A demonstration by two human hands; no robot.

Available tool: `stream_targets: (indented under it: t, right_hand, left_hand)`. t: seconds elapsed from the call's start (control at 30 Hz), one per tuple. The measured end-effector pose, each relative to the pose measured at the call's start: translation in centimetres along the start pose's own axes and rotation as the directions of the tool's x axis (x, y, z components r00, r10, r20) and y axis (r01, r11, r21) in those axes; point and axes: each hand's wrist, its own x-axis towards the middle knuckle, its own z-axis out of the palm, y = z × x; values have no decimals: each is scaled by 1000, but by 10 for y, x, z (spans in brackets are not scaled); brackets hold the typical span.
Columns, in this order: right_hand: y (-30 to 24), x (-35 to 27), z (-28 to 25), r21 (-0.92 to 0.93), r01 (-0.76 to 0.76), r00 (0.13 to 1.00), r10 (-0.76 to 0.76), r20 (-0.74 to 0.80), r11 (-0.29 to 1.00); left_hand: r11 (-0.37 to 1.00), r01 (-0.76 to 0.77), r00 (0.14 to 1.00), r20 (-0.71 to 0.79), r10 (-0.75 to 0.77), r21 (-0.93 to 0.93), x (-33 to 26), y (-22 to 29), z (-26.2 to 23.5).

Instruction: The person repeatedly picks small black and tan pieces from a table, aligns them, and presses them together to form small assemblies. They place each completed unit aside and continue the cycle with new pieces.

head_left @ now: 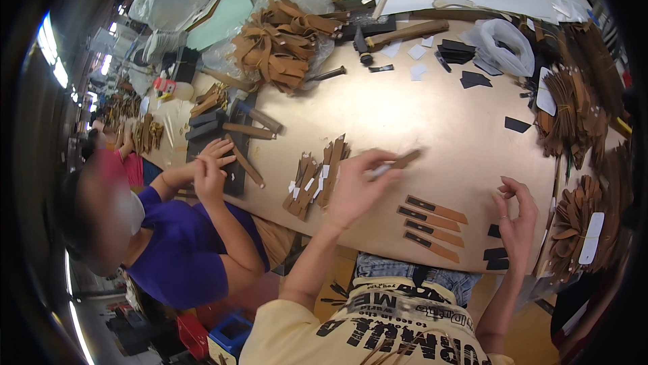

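My left hand (361, 186) is closed on a brown leather strip (408, 158), blurred by motion, held above the table; something whitish shows between the fingers. Below it lie several tan leather strips (432, 220) in a slanted stack of rows, each with a black patch (417, 216) at its left end. My right hand (516, 213) hovers near the table's right side, fingers bent and apart, with nothing visible in them. Just under that hand, small black pieces (496, 254) rest by the table's near edge. Left of my left hand are bundled brown strips (331, 169) with white tags.
A co-worker in a purple shirt (182, 250) sits at the left, hands over a dark board. Farther back are a leather pile (280, 48), a hammer (405, 34), black scraps (457, 51) and a plastic bag (503, 48). Strip bundles (577, 223) line the right edge.
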Motion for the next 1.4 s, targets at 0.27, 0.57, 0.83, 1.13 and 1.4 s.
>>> stream_targets:
  t: [0.27, 0.57, 0.83, 1.13, 1.4]
  right_hand:
    - [-1, -2, 9, -14, -8, 996, 9, 84, 1000]
    - [5, -17, -9, -103, 4, 1000, -6, -15, 995]
    - [22, -43, -28, -39, -146, 984, 141, -113, 989]
    - [21, -29, -22, -68, -43, 997, 39, -70, 997]
    - [-9, -36, 28, -279, 112, 982, -64, 177, 954]
  left_hand:
    - [741, 178, 863, -464, 198, 648, -23, -37, -37]
    - [642, -419, 823, -31, 567, 642, 145, -36, 10]
    - [566, -480, 847, 187, 497, 670, 205, -30, 51]
    - [685, -504, 825, 58, 562, 526, 186, -46, 48]
    - [735, -521, 832, 67, 550, 433, 142, -14, 50]
